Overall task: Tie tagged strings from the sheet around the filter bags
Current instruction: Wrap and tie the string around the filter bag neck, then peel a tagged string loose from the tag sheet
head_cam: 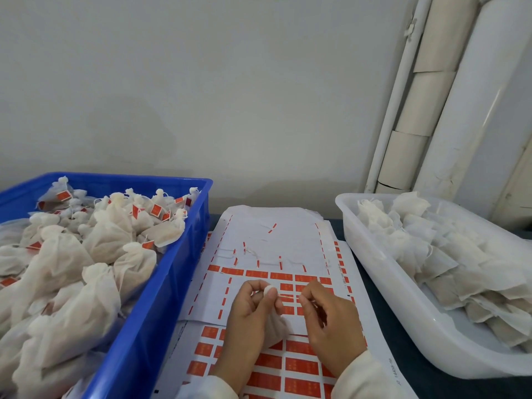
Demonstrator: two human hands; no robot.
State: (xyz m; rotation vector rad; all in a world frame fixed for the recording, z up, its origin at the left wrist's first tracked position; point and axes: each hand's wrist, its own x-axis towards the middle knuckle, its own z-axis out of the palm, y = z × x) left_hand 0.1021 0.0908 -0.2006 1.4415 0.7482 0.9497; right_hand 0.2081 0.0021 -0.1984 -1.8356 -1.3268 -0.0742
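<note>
Two pale sleeves (pixel 359 378) come in at the bottom edge, and the hands rise from them over the middle of the table. The left hand (pixel 253 309) is curled round a small white filter bag (pixel 272 321), pinching its gathered neck between thumb and fingers so that a little tuft of fabric pokes out above the thumbnail; the body of the bag hangs below the palm. The right hand (pixel 328 321) sits just beside it, fingers bent, pinching the end of a thin string (pixel 289 296) that runs taut across the small gap to the bag's neck. Whether a tag is on that string I cannot tell.

Under both hands lies the tag sheet (pixel 290 367), white card printed with rows of orange-red tags. Partly over it lies a second sheet (pixel 259 283), its far half mostly stripped, with only thin red slivers and loose bits of white thread left.

To the left stands a blue crate (pixel 161 298) heaped with tied bags (pixel 109 237), many showing red tags at the neck. To the right a white tub (pixel 403 306) holds untied filter bags (pixel 449 257), lying flat and stacked. Behind everything is a plain wall, with white pipes (pixel 466 110) running up in the right corner.
</note>
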